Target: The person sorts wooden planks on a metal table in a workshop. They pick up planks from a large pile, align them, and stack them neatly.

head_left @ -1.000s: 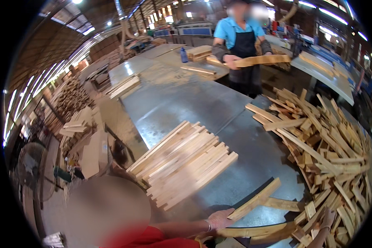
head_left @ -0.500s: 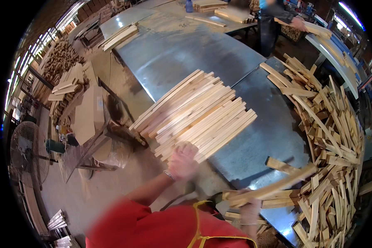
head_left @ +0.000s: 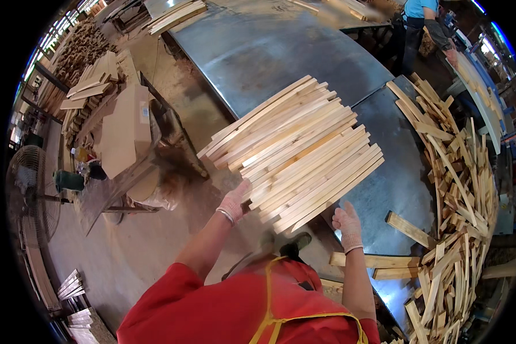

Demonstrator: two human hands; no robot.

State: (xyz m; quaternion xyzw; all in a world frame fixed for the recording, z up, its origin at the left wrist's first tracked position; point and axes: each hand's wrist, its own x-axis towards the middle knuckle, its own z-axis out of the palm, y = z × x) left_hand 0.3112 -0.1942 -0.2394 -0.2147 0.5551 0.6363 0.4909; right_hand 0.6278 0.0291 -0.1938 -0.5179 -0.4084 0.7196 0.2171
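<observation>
Wooden strips (head_left: 298, 149) lie side by side in a wide, slanting row on the metal tabletop (head_left: 281, 57), their near ends uneven and overhanging its edge. My left hand (head_left: 235, 202), in a pale knit glove, is against the near left ends of the strips, fingers stretched toward them. To the right of the row, just off its nearest strip, is my right hand (head_left: 348, 225), gloved too. Its fingers are loosely bent with the thumb apart, and no strip shows in it.
A heap of loose wood pieces (head_left: 458, 218) covers the table's right side, with one strip (head_left: 410, 229) jutting toward me. At left stand a cardboard sheet (head_left: 123, 129) on a bench and a fan (head_left: 31, 183). A co-worker (head_left: 421, 28) is at the far right.
My right hand has let go of a wooden strip and moved up toward the row. My left hand has shifted left and off the top of the strips to their ends. The view has tilted down.
</observation>
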